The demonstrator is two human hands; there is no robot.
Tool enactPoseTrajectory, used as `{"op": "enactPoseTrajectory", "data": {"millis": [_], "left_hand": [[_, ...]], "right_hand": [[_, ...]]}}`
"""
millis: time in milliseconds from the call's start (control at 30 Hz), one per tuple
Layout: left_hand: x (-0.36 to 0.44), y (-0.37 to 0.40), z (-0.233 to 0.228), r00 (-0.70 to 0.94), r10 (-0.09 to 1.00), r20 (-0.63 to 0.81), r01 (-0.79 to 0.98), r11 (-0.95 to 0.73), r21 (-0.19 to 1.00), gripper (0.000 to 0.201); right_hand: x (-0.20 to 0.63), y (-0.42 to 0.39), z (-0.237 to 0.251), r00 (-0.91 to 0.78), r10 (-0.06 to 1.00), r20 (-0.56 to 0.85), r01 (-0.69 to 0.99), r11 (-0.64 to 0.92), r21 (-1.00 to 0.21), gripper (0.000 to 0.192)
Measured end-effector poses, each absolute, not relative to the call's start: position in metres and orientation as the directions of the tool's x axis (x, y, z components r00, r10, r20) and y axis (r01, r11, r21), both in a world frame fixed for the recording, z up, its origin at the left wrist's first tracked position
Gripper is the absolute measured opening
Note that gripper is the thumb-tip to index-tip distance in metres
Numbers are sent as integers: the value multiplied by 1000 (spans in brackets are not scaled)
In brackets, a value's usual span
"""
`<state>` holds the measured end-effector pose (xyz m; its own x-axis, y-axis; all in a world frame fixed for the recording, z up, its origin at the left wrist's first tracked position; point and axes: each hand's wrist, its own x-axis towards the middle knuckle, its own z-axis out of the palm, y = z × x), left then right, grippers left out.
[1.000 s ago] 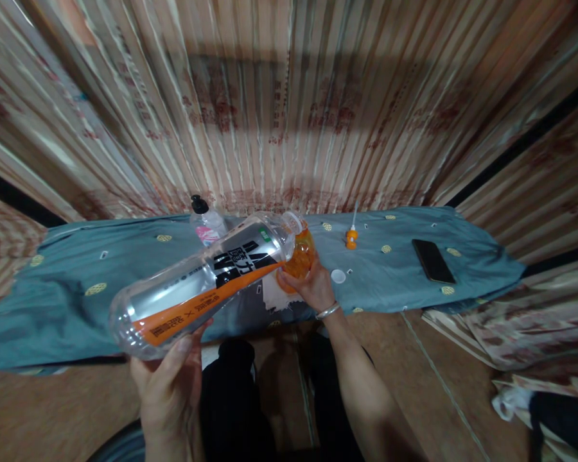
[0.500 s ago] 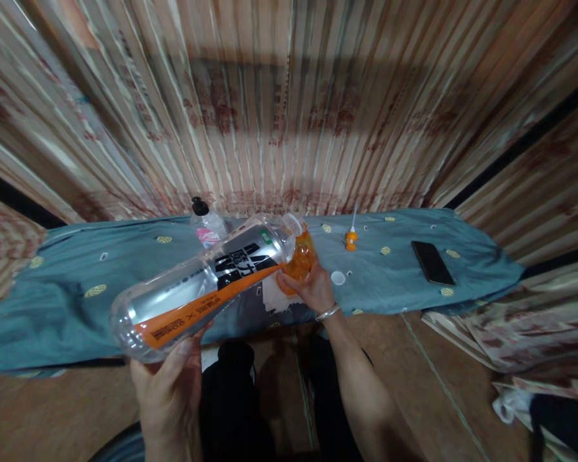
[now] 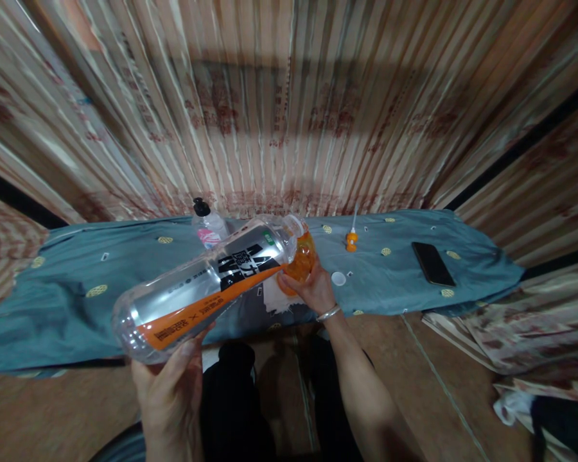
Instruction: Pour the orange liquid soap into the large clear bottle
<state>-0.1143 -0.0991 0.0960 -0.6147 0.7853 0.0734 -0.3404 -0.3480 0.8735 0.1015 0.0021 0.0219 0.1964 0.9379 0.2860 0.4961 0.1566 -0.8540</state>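
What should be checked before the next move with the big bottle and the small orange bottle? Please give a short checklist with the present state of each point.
1. Left hand supports the base of the big bottle: ok.
2. Right hand has a grip on the small orange bottle: ok.
3. Big bottle's mouth meets the orange bottle's opening: cannot tell, the spot is too small to see.
4. Liquid flowing or left in the big bottle: cannot tell.
5. White cap lies on the blue cloth, beside the right hand: ok.
6. Phone lies apart from the bottles: ok.
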Motion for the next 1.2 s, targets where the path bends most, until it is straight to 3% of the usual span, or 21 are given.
{"op": "enactPoseTrajectory", "data": {"millis": [167, 467, 933, 1200], "left_hand": [[-114, -99, 95, -616, 784, 69, -329, -337, 882, 48], [-112, -98, 98, -626, 778, 50, -364, -348, 864, 57], [-110, -98, 103, -584, 797, 156, -297, -388, 872, 42], [-109, -98, 100, -616, 775, 141, -306, -400, 864, 50]], "right_hand": [[101, 2, 23, 208, 939, 274, 498, 140, -856, 75], [102, 2, 21, 190, 939, 288, 480, 167, -861, 76], [102, 3, 19, 195, 938, 286, 498, 156, -853, 80], [102, 3, 21, 189, 940, 284, 504, 155, -850, 76]]}}
